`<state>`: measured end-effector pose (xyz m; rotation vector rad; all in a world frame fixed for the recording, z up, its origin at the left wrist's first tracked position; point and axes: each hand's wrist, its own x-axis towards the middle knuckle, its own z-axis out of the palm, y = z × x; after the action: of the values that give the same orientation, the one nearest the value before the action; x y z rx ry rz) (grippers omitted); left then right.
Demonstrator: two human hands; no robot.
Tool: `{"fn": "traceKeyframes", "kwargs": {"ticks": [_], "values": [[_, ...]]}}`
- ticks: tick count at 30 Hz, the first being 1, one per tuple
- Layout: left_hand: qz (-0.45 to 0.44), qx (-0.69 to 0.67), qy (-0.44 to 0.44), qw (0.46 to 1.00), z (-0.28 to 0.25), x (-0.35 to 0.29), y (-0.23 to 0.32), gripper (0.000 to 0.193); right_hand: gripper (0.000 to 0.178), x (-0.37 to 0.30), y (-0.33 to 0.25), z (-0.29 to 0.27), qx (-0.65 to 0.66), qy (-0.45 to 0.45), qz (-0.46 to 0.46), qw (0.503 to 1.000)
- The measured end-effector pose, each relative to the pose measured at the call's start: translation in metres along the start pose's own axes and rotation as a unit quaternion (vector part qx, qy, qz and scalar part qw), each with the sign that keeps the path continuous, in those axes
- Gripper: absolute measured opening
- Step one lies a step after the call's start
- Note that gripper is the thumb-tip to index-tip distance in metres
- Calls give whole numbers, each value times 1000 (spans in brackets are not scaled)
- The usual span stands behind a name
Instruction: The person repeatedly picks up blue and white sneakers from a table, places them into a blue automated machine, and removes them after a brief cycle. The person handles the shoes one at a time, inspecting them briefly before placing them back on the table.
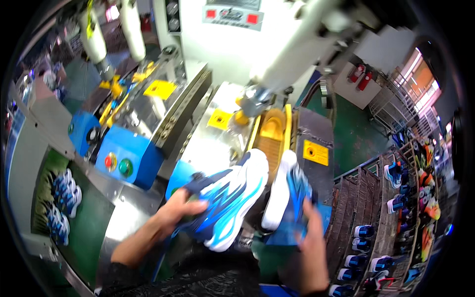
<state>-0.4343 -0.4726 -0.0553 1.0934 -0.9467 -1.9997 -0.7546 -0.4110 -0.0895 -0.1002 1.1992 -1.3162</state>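
My left hand (184, 209) grips a white, navy and light-blue sneaker (231, 190) at its collar, thumb pressed on the near side. The shoe is tilted, its thick wavy white sole turned to the right and its toe pointing away from me. Beside it, a second blue sneaker (297, 185) stands on edge with its white sole facing left. My right hand (312, 240), smeared by motion, is closed at that shoe's heel end. Just beyond both toes is a press station with a brown sole-shaped pad (272, 131) between yellow side bars.
A white press arm (292, 59) hangs over the pad. Another press with a blue control box (127, 156), red and green buttons, stands left. Several sneakers (64, 193) sit in a left-hand opening. A slatted rack (366, 198) of shoes stands right; fire extinguishers (363, 80) are farther back.
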Motion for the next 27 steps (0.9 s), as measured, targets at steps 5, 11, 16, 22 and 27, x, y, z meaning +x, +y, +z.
{"fn": "traceKeyframes", "kwargs": {"ticks": [5,11,16,22,27], "values": [[156,-135,160,965,-41,-122,-68,78,41,165,-118,30,-267,-46,52,961],[-49,-91,570,815,-91,-224,-163,39,66,259,44,107,-581,180,-477,634],[-187,-250,463,830,-149,-280,-235,78,70,247,1,78,-594,142,-450,651],[-89,-232,473,845,-109,-195,-141,58,74,239,-3,100,-603,146,-369,692],[-24,-131,359,924,-161,-152,-170,44,68,155,18,77,-580,206,-492,615]]}}
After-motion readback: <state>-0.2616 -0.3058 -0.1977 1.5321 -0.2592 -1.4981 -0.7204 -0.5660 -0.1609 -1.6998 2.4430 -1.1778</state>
